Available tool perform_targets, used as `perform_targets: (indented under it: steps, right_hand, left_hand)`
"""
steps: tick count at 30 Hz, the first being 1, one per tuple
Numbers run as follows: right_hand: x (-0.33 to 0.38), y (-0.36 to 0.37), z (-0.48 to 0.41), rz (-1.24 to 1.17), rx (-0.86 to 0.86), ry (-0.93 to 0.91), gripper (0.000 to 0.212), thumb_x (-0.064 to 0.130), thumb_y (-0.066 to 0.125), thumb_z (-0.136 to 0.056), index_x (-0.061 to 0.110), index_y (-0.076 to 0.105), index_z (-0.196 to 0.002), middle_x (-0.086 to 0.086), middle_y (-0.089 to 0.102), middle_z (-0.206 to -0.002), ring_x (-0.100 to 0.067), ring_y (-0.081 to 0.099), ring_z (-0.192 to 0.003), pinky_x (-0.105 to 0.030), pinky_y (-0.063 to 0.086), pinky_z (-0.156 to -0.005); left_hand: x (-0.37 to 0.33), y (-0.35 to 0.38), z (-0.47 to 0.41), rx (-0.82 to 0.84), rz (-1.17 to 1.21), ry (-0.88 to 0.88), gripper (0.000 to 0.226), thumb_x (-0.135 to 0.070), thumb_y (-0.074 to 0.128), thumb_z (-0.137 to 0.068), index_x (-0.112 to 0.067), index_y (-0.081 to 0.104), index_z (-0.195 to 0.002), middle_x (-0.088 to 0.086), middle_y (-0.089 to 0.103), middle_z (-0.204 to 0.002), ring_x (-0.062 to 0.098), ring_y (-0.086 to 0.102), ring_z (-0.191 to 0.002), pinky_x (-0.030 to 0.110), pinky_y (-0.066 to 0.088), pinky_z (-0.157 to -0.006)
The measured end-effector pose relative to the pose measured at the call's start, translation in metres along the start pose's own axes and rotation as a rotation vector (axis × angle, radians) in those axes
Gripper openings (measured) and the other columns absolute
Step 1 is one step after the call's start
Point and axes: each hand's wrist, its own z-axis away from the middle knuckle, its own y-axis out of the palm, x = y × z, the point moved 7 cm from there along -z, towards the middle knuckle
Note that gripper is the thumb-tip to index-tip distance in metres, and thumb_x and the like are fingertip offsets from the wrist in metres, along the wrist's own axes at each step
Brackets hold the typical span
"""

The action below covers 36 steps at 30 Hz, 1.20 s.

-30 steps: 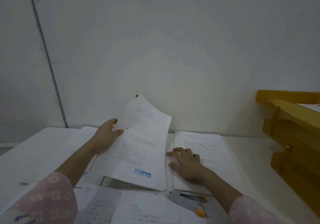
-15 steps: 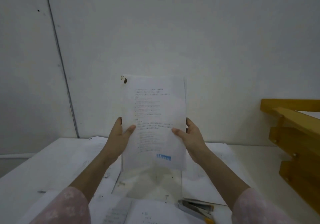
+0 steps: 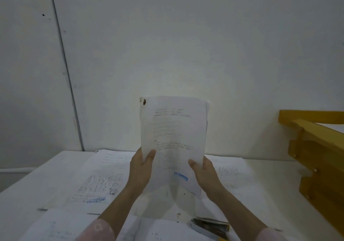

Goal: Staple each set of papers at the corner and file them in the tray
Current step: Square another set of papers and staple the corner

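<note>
I hold a set of printed papers (image 3: 173, 134) upright above the white table (image 3: 28, 194), in front of the wall. A blue stamp sits near its lower edge and a dark mark at its top left corner. My left hand (image 3: 140, 168) grips the set's left edge with the thumb on the front. My right hand (image 3: 202, 173) grips the right edge the same way. The grey stapler (image 3: 210, 226) with a yellow tip lies flat on the table below my right forearm. The yellow wooden tray rack (image 3: 316, 157) stands at the right edge.
More printed sheets lie on the table: a stamped pile (image 3: 98, 181) at the left, another sheet (image 3: 229, 172) behind my right hand, and papers (image 3: 160, 231) along the near edge. The white wall (image 3: 167, 45) rises just behind the table.
My left hand lifted the set off the table and turned it upright. My right hand left the pile on the right and took the set's right edge. Both hands since slid lower on the set.
</note>
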Motion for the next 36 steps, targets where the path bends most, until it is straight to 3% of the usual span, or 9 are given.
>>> perform_targets:
  steps: [4,8,11,14,18,23,26,30,36]
  right_hand:
    - [0.019,-0.014,-0.005,-0.054,-0.050,-0.042,0.027,0.024,0.050,-0.099,0.021,0.056,-0.124,0.008,0.066,-0.106,-0.005,0.062,-0.094,-0.014,0.051,-0.071]
    - [0.011,-0.026,0.001,-0.035,-0.069,-0.024,0.021,0.028,0.047,-0.099,0.025,0.056,-0.118,0.013,0.065,-0.102,0.001,0.060,-0.088,-0.010,0.048,-0.065]
    - [-0.007,-0.029,0.008,0.005,-0.049,0.015,0.030,0.030,0.045,-0.099,0.019,0.056,-0.125,0.008,0.066,-0.104,-0.001,0.061,-0.089,-0.011,0.048,-0.064]
    - [-0.002,-0.031,0.009,-0.003,-0.032,0.015,0.025,0.029,0.047,-0.099,0.022,0.058,-0.120,0.009,0.067,-0.103,0.001,0.061,-0.088,-0.008,0.049,-0.063]
    - [0.055,-0.045,-0.007,-0.012,-0.065,-0.098,0.016,0.027,0.051,-0.098,0.023,0.059,-0.111,0.010,0.068,-0.096,0.001,0.065,-0.081,-0.011,0.052,-0.059]
    - [0.133,-0.064,-0.032,0.011,-0.141,-0.285,0.032,0.034,0.045,-0.099,0.010,0.066,-0.104,0.000,0.069,-0.091,-0.010,0.064,-0.073,-0.026,0.054,-0.064]
    - [0.154,-0.068,-0.038,-0.010,-0.198,-0.362,0.029,0.032,0.044,-0.101,0.017,0.069,-0.104,0.009,0.064,-0.089,0.005,0.056,-0.065,-0.014,0.047,-0.057]
    - [0.148,-0.071,-0.042,-0.068,-0.270,-0.378,0.021,0.026,0.049,-0.099,0.026,0.070,-0.094,0.004,0.062,-0.075,-0.008,0.048,-0.060,-0.019,0.042,-0.054]
    - [0.143,-0.077,-0.044,-0.073,-0.328,-0.408,0.021,0.026,0.049,-0.100,0.026,0.069,-0.094,0.011,0.062,-0.079,0.005,0.049,-0.059,-0.013,0.042,-0.058]
  left_hand:
    - [-0.021,0.007,-0.005,0.037,0.042,0.057,0.023,-0.028,0.053,-0.095,-0.024,0.057,-0.117,-0.011,0.066,-0.103,0.006,0.064,-0.093,0.016,0.054,-0.064]
    - [-0.014,0.020,0.004,0.105,0.023,0.044,0.018,-0.029,0.051,-0.095,-0.024,0.059,-0.110,-0.009,0.067,-0.100,0.009,0.066,-0.090,0.014,0.053,-0.060]
    - [0.004,0.026,0.014,0.133,0.011,0.005,0.013,-0.028,0.050,-0.096,-0.028,0.059,-0.104,-0.007,0.068,-0.101,0.012,0.065,-0.092,0.019,0.055,-0.067]
    - [0.008,0.024,0.011,0.123,-0.023,-0.016,0.012,-0.027,0.050,-0.096,-0.027,0.059,-0.104,-0.006,0.067,-0.102,0.013,0.065,-0.093,0.026,0.055,-0.073]
    - [0.011,0.020,0.006,0.134,-0.056,-0.032,0.019,-0.030,0.050,-0.096,-0.022,0.060,-0.109,-0.004,0.068,-0.102,0.015,0.066,-0.092,0.034,0.057,-0.078]
    - [0.012,0.019,0.008,0.187,-0.058,-0.022,0.024,-0.033,0.048,-0.096,-0.020,0.060,-0.112,-0.003,0.068,-0.103,0.015,0.067,-0.092,0.026,0.057,-0.071]
    - [0.013,0.021,0.009,0.210,-0.058,-0.031,0.025,-0.035,0.049,-0.095,-0.021,0.060,-0.112,-0.003,0.069,-0.103,0.016,0.068,-0.092,0.033,0.058,-0.076]
    - [0.008,0.022,0.011,0.209,-0.042,-0.022,0.022,-0.032,0.050,-0.095,-0.021,0.061,-0.110,-0.004,0.070,-0.103,0.013,0.068,-0.091,0.030,0.058,-0.077]
    - [-0.021,0.021,0.001,0.267,0.015,-0.010,0.025,-0.037,0.060,-0.088,-0.022,0.065,-0.108,-0.005,0.073,-0.100,0.012,0.071,-0.089,0.029,0.059,-0.074]
